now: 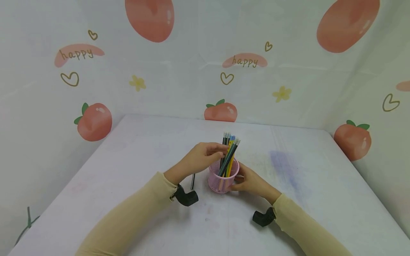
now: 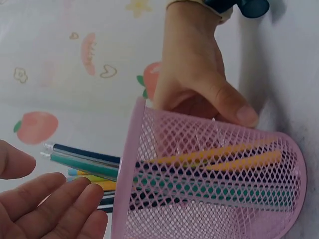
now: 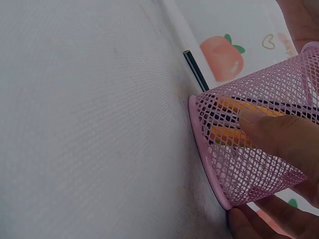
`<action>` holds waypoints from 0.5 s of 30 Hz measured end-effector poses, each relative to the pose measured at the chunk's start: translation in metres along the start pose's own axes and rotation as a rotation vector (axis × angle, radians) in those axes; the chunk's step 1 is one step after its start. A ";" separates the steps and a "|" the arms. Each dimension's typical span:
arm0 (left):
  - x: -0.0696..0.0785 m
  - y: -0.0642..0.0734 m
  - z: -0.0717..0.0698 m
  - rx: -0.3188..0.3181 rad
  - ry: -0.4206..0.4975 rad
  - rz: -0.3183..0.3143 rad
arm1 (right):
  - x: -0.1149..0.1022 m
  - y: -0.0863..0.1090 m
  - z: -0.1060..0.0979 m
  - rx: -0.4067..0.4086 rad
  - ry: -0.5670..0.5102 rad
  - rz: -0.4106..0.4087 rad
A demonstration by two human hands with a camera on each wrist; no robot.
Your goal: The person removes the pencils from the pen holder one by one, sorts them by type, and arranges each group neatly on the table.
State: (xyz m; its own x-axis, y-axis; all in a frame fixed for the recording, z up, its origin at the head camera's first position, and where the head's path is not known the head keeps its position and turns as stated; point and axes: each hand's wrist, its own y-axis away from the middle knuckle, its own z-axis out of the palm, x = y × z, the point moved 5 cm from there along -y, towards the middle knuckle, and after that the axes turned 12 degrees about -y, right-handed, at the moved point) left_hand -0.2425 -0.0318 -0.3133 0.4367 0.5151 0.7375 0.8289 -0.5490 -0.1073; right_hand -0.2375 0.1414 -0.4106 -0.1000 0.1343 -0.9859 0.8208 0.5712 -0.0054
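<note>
A pink mesh pencil cup (image 1: 217, 185) stands upright on the table, with several pencils (image 1: 229, 161) in dark, green and yellow leaning inside it. My right hand (image 1: 254, 182) holds the cup from the right; in the right wrist view its thumb (image 3: 279, 132) lies along the mesh and other fingers lie on the cup's far side. At the rim, my left hand (image 1: 201, 156) hovers beside the pencil tops. The left wrist view shows its fingers (image 2: 55, 206) loosely extended, thumb apart, nothing pinched; whether the fingertips touch the pencils I cannot tell.
A lone dark pencil (image 1: 193, 181) lies on the white table (image 1: 153, 142) to the left of the cup, partly hidden by the left hand. Behind the table hangs a white backdrop (image 1: 185, 85) with printed fruit and hearts. A black wrist camera (image 1: 187, 197) hangs under each sleeve.
</note>
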 end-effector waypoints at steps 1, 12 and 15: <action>-0.002 -0.001 -0.002 0.010 0.002 -0.004 | 0.000 0.000 0.000 0.003 0.002 0.003; -0.028 -0.017 -0.014 0.133 0.043 -0.119 | 0.001 -0.001 0.000 0.019 0.015 0.044; -0.033 -0.021 -0.014 0.143 0.050 -0.145 | 0.001 -0.001 0.000 0.026 0.014 0.055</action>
State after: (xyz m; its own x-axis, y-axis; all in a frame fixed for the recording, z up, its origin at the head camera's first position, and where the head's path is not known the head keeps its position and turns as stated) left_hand -0.2798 -0.0467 -0.3262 0.2939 0.5469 0.7839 0.9247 -0.3702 -0.0884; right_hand -0.2386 0.1410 -0.4118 -0.0620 0.1759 -0.9824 0.8396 0.5414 0.0440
